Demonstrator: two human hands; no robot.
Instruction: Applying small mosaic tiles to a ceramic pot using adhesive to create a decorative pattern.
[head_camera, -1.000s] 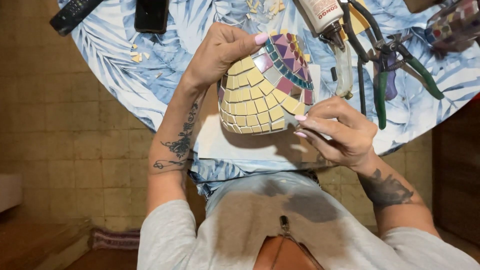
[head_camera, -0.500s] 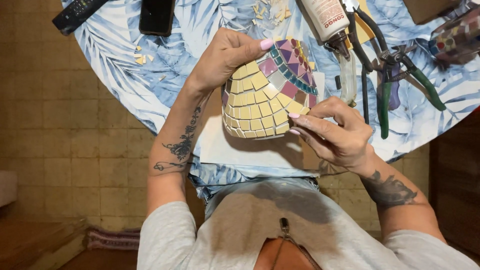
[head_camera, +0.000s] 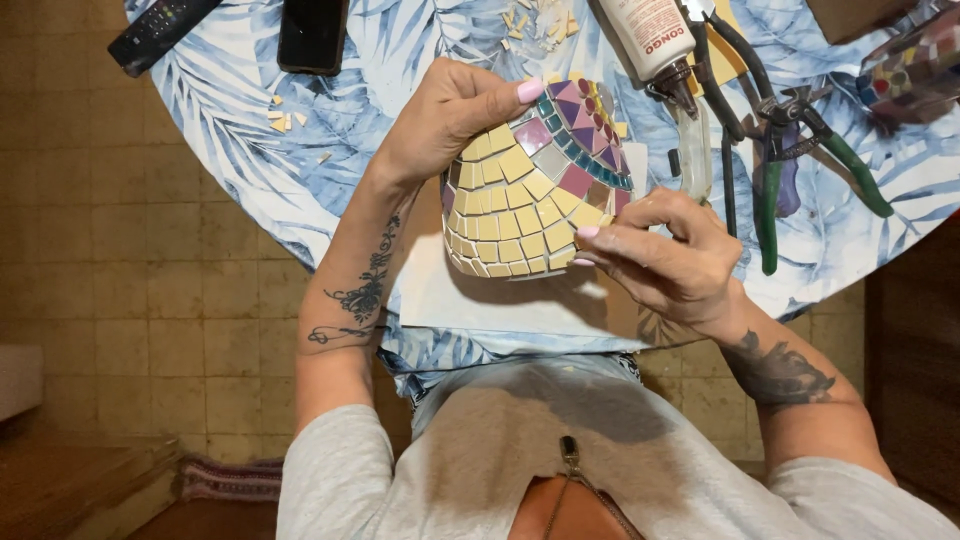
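Note:
My left hand (head_camera: 450, 115) grips a rounded pot (head_camera: 530, 190) covered in mosaic tiles, held tilted above the table edge. Most tiles are yellow; a band of purple, pink and teal tiles runs along its upper right side. My right hand (head_camera: 660, 255) is at the pot's lower right, fingertips pinched together and touching the yellow tiles there. Whether a small piece sits between those fingers is too small to tell. A white sheet (head_camera: 480, 300) lies on the table under the pot.
A round table (head_camera: 250, 170) with a blue leaf-print cloth carries a glue bottle (head_camera: 655, 40), green-handled nippers (head_camera: 800, 150), a dark phone (head_camera: 312, 35), a remote (head_camera: 160, 30), loose yellow tile chips (head_camera: 535, 20) and another mosaic object (head_camera: 915, 70) at the right edge. Tiled floor lies below.
The left hand has turned the pot, so more of the purple and teal band faces up. The right hand has shifted up against the pot's lower right tiles.

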